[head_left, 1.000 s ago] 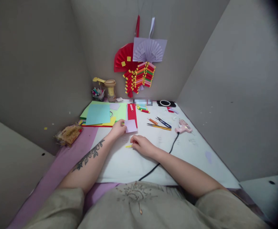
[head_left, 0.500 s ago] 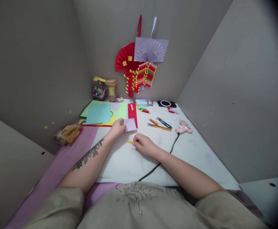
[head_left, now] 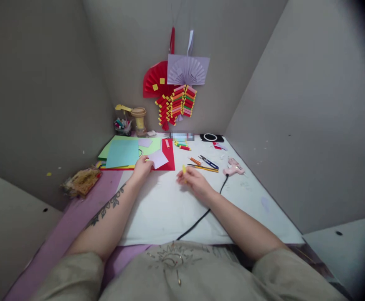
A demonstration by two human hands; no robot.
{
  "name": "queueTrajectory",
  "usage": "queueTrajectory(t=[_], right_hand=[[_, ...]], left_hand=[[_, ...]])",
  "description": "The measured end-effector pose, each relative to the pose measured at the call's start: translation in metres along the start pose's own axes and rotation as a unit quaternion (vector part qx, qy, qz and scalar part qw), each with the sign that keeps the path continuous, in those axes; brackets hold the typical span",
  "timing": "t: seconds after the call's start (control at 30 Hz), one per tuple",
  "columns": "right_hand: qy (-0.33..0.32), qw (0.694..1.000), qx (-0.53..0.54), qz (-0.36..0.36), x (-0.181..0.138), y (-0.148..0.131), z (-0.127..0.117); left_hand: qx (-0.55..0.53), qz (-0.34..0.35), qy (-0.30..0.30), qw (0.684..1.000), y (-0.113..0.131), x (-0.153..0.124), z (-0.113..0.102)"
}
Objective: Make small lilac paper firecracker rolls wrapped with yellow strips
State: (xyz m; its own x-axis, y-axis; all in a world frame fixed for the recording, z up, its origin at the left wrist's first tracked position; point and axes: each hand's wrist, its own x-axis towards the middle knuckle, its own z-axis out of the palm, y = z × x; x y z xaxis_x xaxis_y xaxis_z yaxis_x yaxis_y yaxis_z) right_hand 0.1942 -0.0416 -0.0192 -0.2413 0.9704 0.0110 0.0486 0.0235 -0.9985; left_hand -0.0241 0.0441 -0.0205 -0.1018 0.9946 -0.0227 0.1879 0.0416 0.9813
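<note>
At the lower edge of the stacked coloured paper, my left hand (head_left: 143, 167) is closed on a lavender paper square (head_left: 158, 159), which sticks out to the right of the fingers over a red sheet (head_left: 170, 162). My right hand (head_left: 194, 182) is raised a little above the white table in front of me, its fingers pinching a small yellow paper strip (head_left: 184, 169) that points upward. Behind the hands lie several small rolled paper tubes (head_left: 182, 144), and a pink tube (head_left: 167, 144) rests on the red sheet.
Thread snips (head_left: 209, 161), an orange-handled tool (head_left: 195, 161) and pencils (head_left: 206, 168) lie right of centre. A pink glue gun (head_left: 233, 167) trails a black cord (head_left: 195, 226) across the table. Paper fans (head_left: 188, 70) hang on the back wall; a phone (head_left: 212, 137) lies below.
My left hand has moved the lavender square left and back onto the paper stack. My right hand has turned, lifting the yellow strip upright. The view has shifted slightly right.
</note>
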Motion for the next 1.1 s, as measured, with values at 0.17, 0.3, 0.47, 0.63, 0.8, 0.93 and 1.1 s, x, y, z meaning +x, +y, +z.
queueTrajectory(t=[0.17, 0.3, 0.47, 0.63, 0.8, 0.93, 1.1], right_hand=[[-0.021, 0.999, -0.043, 0.022, 0.011, 0.01, -0.004], [0.178, 0.975, -0.108, -0.082, 0.024, 0.011, -0.016], [0.07, 0.978, -0.173, -0.094, 0.02, 0.012, -0.007], [0.033, 0.967, -0.248, -0.055, 0.015, 0.011, 0.005], [0.064, 0.952, -0.292, -0.061, 0.019, 0.008, 0.001], [0.095, 0.945, -0.307, -0.065, 0.023, 0.007, -0.005], [0.059, 0.954, -0.283, -0.082, 0.023, 0.006, -0.001]], left_hand=[[0.026, 0.01, -0.021, 0.999, 0.002, -0.004, 0.001], [0.078, -0.012, -0.117, 0.99, 0.002, -0.014, 0.005], [0.148, -0.026, -0.279, 0.949, 0.009, -0.035, 0.009], [0.204, 0.015, -0.31, 0.928, 0.015, -0.041, 0.006], [0.3, 0.114, -0.269, 0.908, 0.01, -0.038, 0.008], [0.354, 0.122, -0.253, 0.892, 0.011, -0.041, 0.008], [0.277, 0.166, -0.191, 0.927, 0.016, -0.044, 0.013]])
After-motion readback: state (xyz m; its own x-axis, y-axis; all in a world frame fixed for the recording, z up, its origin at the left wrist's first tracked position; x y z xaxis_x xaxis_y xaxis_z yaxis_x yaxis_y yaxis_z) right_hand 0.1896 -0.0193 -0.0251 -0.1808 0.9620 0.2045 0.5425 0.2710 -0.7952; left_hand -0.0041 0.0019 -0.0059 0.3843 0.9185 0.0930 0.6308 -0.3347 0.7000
